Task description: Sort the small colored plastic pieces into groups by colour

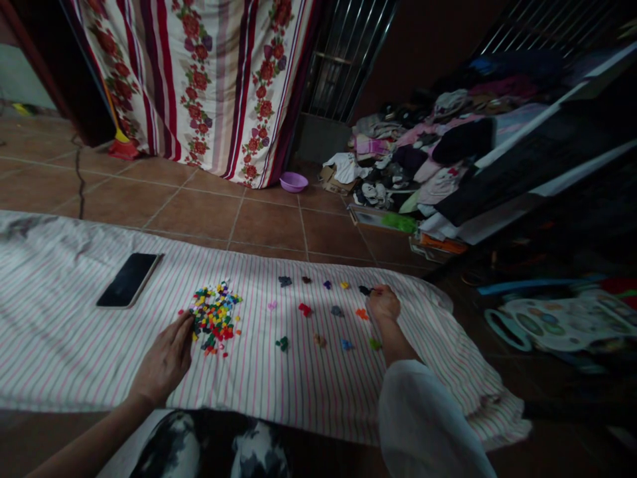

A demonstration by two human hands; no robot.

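A mixed pile of small colourful pieces (217,315) lies on the striped cloth (259,392). My left hand (166,355) rests at the pile's left edge, its fingers close together; whatever they hold is hidden. To the right, small single-colour groups stand in rows, among them a red group (305,309), a dark green group (283,343), an orange group (362,314) and a yellow group (344,285). My right hand (384,302) is closed at the black group (365,290) at the right end of the far row; anything between its fingertips is too small to make out.
A phone (128,281) lies on the cloth left of the pile. Beyond the cloth are a tiled floor, a purple basin (293,182), a floral curtain (199,86) and heaped clothes (413,146). A light-coloured plastic item (557,322) stands at the right.
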